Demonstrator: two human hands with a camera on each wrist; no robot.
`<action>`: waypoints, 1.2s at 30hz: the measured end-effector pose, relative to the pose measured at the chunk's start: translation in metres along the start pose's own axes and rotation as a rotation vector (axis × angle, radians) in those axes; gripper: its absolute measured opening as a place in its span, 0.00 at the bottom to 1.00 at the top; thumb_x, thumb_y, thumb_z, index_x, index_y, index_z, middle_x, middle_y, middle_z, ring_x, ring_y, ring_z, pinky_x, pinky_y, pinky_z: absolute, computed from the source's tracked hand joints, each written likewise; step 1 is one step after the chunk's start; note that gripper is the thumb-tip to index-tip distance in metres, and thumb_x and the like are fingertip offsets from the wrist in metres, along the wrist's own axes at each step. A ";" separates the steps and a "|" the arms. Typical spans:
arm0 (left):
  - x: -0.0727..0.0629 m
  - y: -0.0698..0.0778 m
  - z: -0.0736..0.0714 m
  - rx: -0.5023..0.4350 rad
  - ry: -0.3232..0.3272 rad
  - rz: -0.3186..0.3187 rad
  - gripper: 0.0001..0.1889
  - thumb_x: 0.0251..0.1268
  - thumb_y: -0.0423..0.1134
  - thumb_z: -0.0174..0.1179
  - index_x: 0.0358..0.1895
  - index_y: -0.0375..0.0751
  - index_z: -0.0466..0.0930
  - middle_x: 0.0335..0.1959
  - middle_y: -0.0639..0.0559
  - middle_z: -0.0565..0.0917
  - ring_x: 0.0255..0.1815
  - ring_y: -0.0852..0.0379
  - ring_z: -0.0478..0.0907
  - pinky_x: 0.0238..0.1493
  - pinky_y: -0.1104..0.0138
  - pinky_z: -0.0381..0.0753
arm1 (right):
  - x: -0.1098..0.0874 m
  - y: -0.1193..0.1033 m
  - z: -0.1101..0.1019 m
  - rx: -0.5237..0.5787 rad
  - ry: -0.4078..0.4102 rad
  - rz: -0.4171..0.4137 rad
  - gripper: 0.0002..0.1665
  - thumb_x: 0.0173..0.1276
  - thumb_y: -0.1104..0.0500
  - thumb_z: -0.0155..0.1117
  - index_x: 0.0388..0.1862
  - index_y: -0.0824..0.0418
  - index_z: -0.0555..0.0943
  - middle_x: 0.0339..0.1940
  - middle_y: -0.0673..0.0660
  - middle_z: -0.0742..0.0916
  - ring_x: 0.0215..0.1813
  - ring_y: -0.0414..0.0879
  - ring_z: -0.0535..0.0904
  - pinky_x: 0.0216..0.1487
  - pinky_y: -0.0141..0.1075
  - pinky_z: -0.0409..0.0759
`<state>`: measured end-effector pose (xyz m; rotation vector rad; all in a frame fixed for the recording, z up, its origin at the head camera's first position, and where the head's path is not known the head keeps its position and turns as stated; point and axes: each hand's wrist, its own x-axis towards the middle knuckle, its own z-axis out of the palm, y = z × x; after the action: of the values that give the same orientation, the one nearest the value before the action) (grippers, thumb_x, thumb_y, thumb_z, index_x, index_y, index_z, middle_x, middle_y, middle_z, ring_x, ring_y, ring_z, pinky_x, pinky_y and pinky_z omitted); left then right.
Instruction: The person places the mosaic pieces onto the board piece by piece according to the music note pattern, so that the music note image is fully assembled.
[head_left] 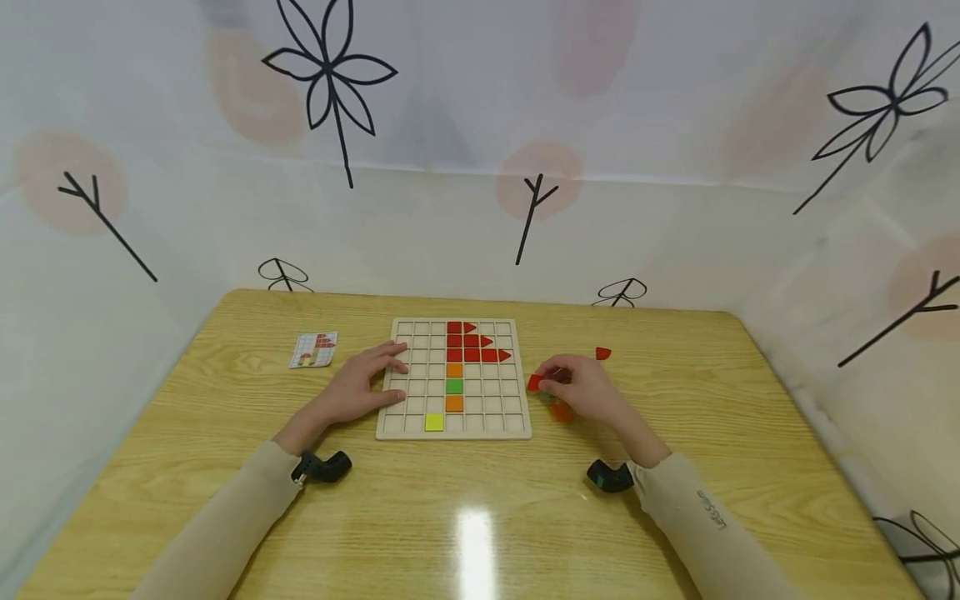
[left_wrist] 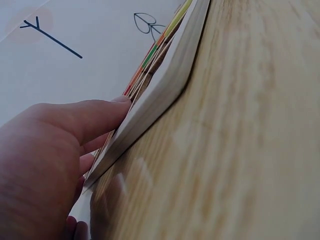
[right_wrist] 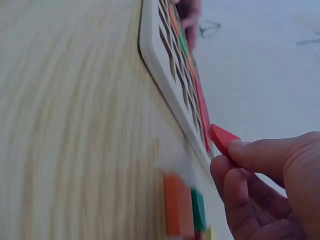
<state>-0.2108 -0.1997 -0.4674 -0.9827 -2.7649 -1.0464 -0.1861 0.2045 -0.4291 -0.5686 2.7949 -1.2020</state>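
Right fingers point(right_wrist: 236, 187) pinched round red piece point(right_wrist: 222, 138), corner toward board point(head_left: 491, 404); left fingers point(left_wrist: 102, 120) loosely spread

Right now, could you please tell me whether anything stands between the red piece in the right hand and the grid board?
Nothing visible does: the right hand pinches the red piece beside the grid board. The left hand rests on its opposite edge; a loose orange piece lies outside that path.
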 end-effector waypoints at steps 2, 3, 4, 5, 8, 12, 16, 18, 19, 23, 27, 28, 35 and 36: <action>0.000 0.000 0.000 0.000 -0.002 -0.001 0.18 0.63 0.47 0.69 0.53 0.45 0.82 0.75 0.46 0.66 0.77 0.44 0.56 0.73 0.45 0.54 | 0.004 -0.007 0.010 0.017 -0.022 -0.029 0.06 0.67 0.63 0.69 0.43 0.59 0.86 0.40 0.51 0.87 0.40 0.45 0.82 0.43 0.38 0.81; 0.000 0.000 0.000 -0.001 -0.002 -0.001 0.18 0.64 0.47 0.69 0.53 0.45 0.82 0.75 0.45 0.65 0.77 0.44 0.56 0.73 0.45 0.54 | 0.006 -0.011 0.015 0.033 -0.038 -0.036 0.06 0.67 0.64 0.69 0.42 0.59 0.86 0.40 0.51 0.87 0.40 0.45 0.82 0.43 0.38 0.81; 0.000 0.001 0.000 -0.002 -0.002 -0.002 0.18 0.64 0.47 0.69 0.53 0.45 0.82 0.75 0.45 0.65 0.77 0.44 0.56 0.73 0.45 0.54 | 0.007 -0.016 0.020 0.045 -0.053 -0.039 0.05 0.67 0.64 0.69 0.42 0.58 0.86 0.39 0.49 0.87 0.40 0.44 0.81 0.43 0.38 0.81; 0.000 0.000 0.000 -0.001 -0.002 -0.001 0.17 0.64 0.47 0.69 0.53 0.45 0.82 0.75 0.45 0.65 0.77 0.44 0.56 0.73 0.45 0.54 | 0.009 -0.019 0.025 0.052 -0.070 -0.049 0.05 0.67 0.64 0.69 0.41 0.57 0.86 0.39 0.49 0.86 0.39 0.44 0.81 0.43 0.38 0.81; 0.000 0.001 0.000 -0.005 -0.001 -0.004 0.17 0.64 0.47 0.69 0.53 0.45 0.82 0.75 0.45 0.65 0.77 0.44 0.56 0.73 0.44 0.54 | 0.013 -0.030 0.040 0.073 -0.116 -0.083 0.05 0.67 0.64 0.69 0.40 0.56 0.86 0.37 0.47 0.86 0.38 0.42 0.80 0.41 0.36 0.81; 0.000 0.002 -0.001 -0.013 -0.006 -0.010 0.17 0.64 0.46 0.69 0.53 0.44 0.82 0.75 0.45 0.65 0.77 0.44 0.55 0.73 0.44 0.54 | 0.018 -0.044 0.056 0.069 -0.156 -0.143 0.05 0.68 0.64 0.69 0.40 0.55 0.86 0.36 0.45 0.85 0.37 0.41 0.79 0.41 0.34 0.81; 0.000 0.002 -0.001 -0.009 -0.008 -0.015 0.17 0.64 0.47 0.69 0.53 0.45 0.82 0.75 0.46 0.65 0.77 0.44 0.55 0.73 0.44 0.54 | 0.021 -0.054 0.069 0.055 -0.200 -0.188 0.04 0.68 0.63 0.69 0.40 0.55 0.86 0.35 0.43 0.85 0.37 0.39 0.79 0.41 0.34 0.80; 0.000 0.001 0.000 -0.005 -0.007 -0.014 0.17 0.64 0.47 0.68 0.53 0.46 0.82 0.75 0.46 0.65 0.77 0.44 0.55 0.73 0.44 0.54 | 0.021 -0.058 0.073 0.057 -0.220 -0.206 0.04 0.68 0.64 0.68 0.40 0.56 0.86 0.35 0.43 0.85 0.37 0.38 0.79 0.41 0.34 0.80; 0.000 0.000 0.000 -0.002 -0.006 -0.013 0.17 0.64 0.47 0.68 0.53 0.46 0.82 0.75 0.46 0.65 0.77 0.44 0.56 0.73 0.44 0.54 | 0.021 -0.059 0.075 0.054 -0.225 -0.214 0.04 0.68 0.63 0.68 0.40 0.56 0.86 0.35 0.44 0.85 0.37 0.38 0.79 0.41 0.34 0.80; -0.001 -0.001 0.001 0.005 -0.004 -0.008 0.17 0.64 0.47 0.68 0.53 0.47 0.81 0.75 0.46 0.65 0.77 0.44 0.56 0.72 0.44 0.55 | 0.020 -0.064 0.079 0.036 -0.230 -0.246 0.05 0.68 0.64 0.69 0.41 0.57 0.87 0.35 0.46 0.85 0.36 0.39 0.78 0.39 0.34 0.79; -0.001 -0.001 0.001 0.002 -0.001 -0.007 0.17 0.64 0.47 0.68 0.53 0.47 0.81 0.75 0.47 0.66 0.77 0.45 0.56 0.73 0.44 0.55 | 0.021 -0.065 0.082 0.009 -0.226 -0.263 0.05 0.67 0.64 0.70 0.41 0.56 0.87 0.34 0.44 0.85 0.33 0.38 0.75 0.35 0.34 0.77; 0.000 -0.001 0.001 0.001 -0.001 -0.007 0.17 0.64 0.47 0.69 0.53 0.47 0.81 0.75 0.47 0.66 0.77 0.45 0.56 0.73 0.45 0.55 | 0.021 -0.066 0.082 0.004 -0.224 -0.265 0.05 0.67 0.63 0.70 0.40 0.56 0.87 0.33 0.44 0.84 0.33 0.38 0.75 0.35 0.34 0.77; 0.000 0.000 0.001 0.007 0.001 -0.004 0.17 0.64 0.47 0.69 0.53 0.47 0.81 0.75 0.46 0.66 0.77 0.44 0.57 0.72 0.45 0.56 | 0.021 -0.066 0.084 -0.031 -0.218 -0.278 0.05 0.66 0.62 0.71 0.41 0.56 0.88 0.31 0.43 0.82 0.31 0.38 0.73 0.32 0.33 0.75; 0.000 0.000 0.001 0.008 0.002 -0.003 0.17 0.64 0.47 0.68 0.53 0.47 0.82 0.75 0.46 0.66 0.77 0.44 0.57 0.72 0.44 0.56 | 0.022 -0.066 0.084 -0.036 -0.219 -0.281 0.06 0.66 0.62 0.72 0.41 0.57 0.88 0.32 0.44 0.82 0.31 0.38 0.73 0.32 0.33 0.75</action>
<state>-0.2104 -0.1994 -0.4679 -0.9757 -2.7677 -1.0359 -0.1700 0.0971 -0.4386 -1.0557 2.6194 -1.0544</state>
